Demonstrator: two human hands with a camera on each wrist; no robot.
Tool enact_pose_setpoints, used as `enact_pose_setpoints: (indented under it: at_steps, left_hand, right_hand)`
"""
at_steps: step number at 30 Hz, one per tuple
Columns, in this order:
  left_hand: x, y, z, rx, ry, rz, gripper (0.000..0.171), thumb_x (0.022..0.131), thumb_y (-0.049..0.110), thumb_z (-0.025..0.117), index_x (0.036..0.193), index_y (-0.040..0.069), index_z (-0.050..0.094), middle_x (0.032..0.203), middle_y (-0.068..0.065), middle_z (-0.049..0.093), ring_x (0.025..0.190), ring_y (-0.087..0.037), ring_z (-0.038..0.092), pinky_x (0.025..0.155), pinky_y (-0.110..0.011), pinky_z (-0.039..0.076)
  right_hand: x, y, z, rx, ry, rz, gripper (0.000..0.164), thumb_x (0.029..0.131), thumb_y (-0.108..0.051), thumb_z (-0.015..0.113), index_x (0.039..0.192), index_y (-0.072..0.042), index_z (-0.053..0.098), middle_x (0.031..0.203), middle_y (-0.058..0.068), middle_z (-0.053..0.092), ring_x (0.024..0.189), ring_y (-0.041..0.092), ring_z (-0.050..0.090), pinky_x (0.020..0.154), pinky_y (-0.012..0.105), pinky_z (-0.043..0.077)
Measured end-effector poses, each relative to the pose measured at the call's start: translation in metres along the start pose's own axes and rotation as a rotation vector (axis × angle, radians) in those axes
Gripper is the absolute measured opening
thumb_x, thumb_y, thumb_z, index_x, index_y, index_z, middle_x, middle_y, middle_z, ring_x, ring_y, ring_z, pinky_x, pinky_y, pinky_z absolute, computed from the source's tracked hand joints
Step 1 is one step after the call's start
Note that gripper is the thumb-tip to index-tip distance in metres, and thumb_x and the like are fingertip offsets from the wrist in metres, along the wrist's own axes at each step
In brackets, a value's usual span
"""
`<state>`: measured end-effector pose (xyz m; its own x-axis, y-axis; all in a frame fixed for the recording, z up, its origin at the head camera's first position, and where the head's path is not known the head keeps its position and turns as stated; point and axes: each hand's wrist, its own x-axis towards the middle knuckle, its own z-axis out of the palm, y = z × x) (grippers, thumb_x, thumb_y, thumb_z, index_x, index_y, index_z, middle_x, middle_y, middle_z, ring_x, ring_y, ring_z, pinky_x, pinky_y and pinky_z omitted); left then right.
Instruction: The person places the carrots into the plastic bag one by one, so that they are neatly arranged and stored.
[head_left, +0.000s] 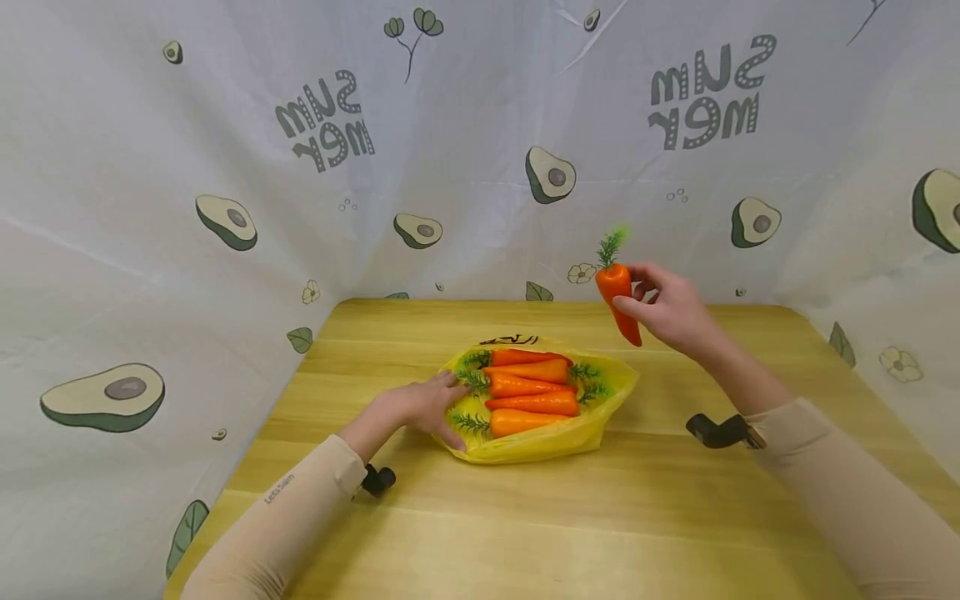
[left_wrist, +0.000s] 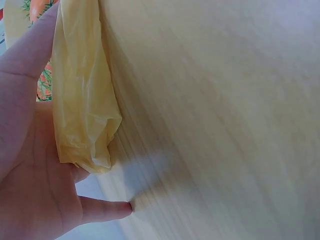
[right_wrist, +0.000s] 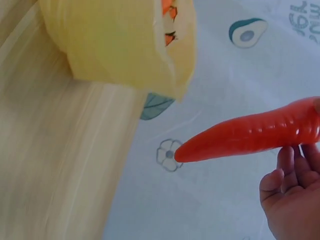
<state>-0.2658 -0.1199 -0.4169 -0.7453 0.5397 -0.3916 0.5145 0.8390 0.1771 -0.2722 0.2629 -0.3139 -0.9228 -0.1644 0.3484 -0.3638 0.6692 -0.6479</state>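
Note:
My right hand (head_left: 672,310) holds one orange-red carrot (head_left: 617,300) up in the air, right of and above the bag, between thumb and fingers. Its green leafy top points up and its tip slants down; the right wrist view shows the smooth carrot body (right_wrist: 250,131) with the tip free. A yellow plastic bag (head_left: 517,452) lies on the table with its mouth spread wide. Inside, several carrots (head_left: 534,403) lie side by side, some tops to the left, some to the right. At the bag's left edge rests my left hand (head_left: 435,407), fingers spread; its little finger (left_wrist: 107,210) looks straight.
Beneath everything is a light wooden table (head_left: 510,533). A white curtain (head_left: 480,108) printed with avocados and lettering hangs behind it and along both sides. Black wrist mounts (head_left: 716,432) stick out from the beige sleeves (head_left: 300,508).

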Motion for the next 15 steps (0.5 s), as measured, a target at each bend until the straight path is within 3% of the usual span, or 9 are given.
enact_pose_setpoints:
  at_steps: [7, 15]
  left_hand:
    - [0.002, -0.002, -0.001, -0.003, -0.004, 0.01, 0.11, 0.076, 0.068, 0.076, 0.161, 0.017, 0.029, 0.168, -0.014, 0.018, 0.156, -0.036, 0.012, 0.117, -0.065, 0.027]
    - [0.0, 0.001, -0.002, -0.001, -0.014, -0.007, 0.109, 0.076, 0.068, 0.076, 0.161, 0.019, 0.029, 0.168, -0.013, 0.017, 0.156, -0.035, 0.01, 0.117, -0.065, 0.027]
  right_hand:
    - [-0.002, -0.018, 0.006, 0.12, 0.01, -0.051, 0.051, 0.097, -0.017, 0.067, 0.144, -0.005, 0.052, 0.116, 0.015, 0.063, 0.089, 0.021, 0.051, 0.071, 0.019, 0.044]
    - [-0.011, -0.031, 0.019, 0.209, -0.064, -0.04, 0.057, 0.099, -0.018, 0.064, 0.152, -0.008, 0.044, 0.123, 0.017, 0.062, 0.092, 0.025, 0.056, 0.073, 0.022, 0.048]
